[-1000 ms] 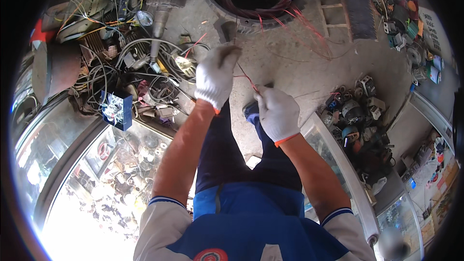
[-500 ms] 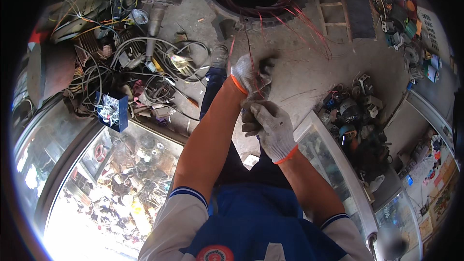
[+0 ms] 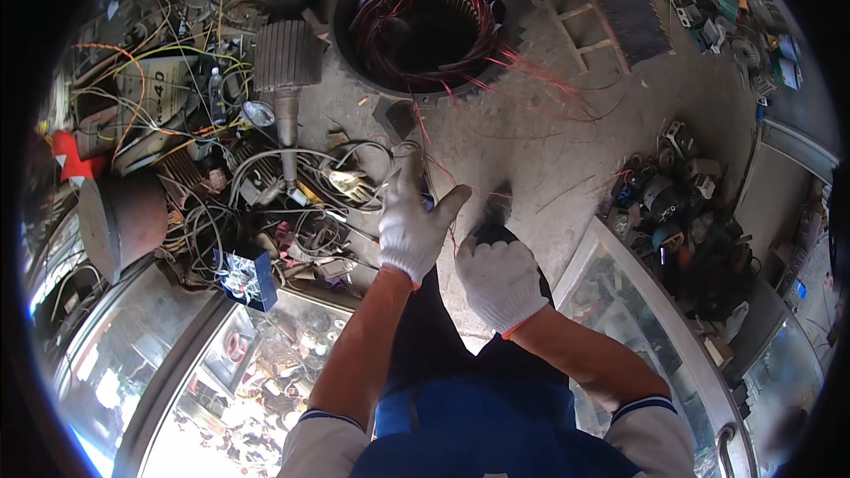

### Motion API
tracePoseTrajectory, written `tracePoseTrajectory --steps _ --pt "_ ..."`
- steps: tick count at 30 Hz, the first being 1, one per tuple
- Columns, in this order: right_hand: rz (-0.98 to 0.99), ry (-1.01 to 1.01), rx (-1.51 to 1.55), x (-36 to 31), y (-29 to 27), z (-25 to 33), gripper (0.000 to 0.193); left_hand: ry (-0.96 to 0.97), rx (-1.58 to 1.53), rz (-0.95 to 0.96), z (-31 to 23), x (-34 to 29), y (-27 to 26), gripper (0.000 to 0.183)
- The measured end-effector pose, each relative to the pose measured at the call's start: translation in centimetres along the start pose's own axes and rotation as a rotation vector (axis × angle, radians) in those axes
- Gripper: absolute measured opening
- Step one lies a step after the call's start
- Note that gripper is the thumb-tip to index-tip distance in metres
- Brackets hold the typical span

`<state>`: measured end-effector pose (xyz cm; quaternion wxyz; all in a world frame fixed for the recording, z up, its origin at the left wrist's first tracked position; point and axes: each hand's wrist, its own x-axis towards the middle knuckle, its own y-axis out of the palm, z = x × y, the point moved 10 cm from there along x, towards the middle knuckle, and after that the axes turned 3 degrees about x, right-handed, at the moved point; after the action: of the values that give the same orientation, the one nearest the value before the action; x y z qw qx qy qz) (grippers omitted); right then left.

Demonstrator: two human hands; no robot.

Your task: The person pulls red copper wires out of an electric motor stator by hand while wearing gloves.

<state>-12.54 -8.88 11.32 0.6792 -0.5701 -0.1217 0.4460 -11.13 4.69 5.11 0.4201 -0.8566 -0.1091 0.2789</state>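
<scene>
Both my hands wear white knitted work gloves with orange cuffs. My left hand (image 3: 413,226) is open, fingers stretched forward and thumb spread to the right. To its right, my right hand (image 3: 502,279) is closed in a fist, knuckles up. A thin red wire (image 3: 427,134) runs down from the motor stator past my left thumb to the fingertips of my right hand, which appears to pinch it; the fingertips themselves are partly hidden. The large round stator (image 3: 350,62) lies on the floor ahead, its ring of red windings (image 3: 489,26) trailing loose wires.
A ribbed rotor with a shaft (image 3: 286,115) lies left of the stator among tangled cables. A blue box (image 3: 257,279) stands by the glass door at left. Another door (image 3: 637,319) stands at right, beside piled motor parts (image 3: 668,195). A wooden frame (image 3: 580,34) lies far right.
My hands have moved apart. The left has opened from its grip on the wire and shifted left and down; the right has drawn slightly back, closed. The view has tilted, showing more of the stator.
</scene>
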Motion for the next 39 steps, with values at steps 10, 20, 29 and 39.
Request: tracePoseTrajectory --steps 10,20,29,39 --pt "0.089 -0.027 0.094 1.2 1.7 1.0 0.043 0.406 0.446 0.344 -7.6 3.0 2.6 0.038" --pt "0.089 -0.013 0.174 1.5 -0.8 0.2 0.034 0.938 0.506 0.619 -5.1 3.3 1.4 0.016" --pt "0.11 0.774 1.476 -1.1 3.2 -4.8 0.025 0.482 -0.041 0.399 2.8 -0.6 -4.4 0.022" --pt "0.48 0.229 1.067 3.9 0.5 2.6 0.032 -0.851 -1.526 0.852 7.6 0.3 4.4 0.053"
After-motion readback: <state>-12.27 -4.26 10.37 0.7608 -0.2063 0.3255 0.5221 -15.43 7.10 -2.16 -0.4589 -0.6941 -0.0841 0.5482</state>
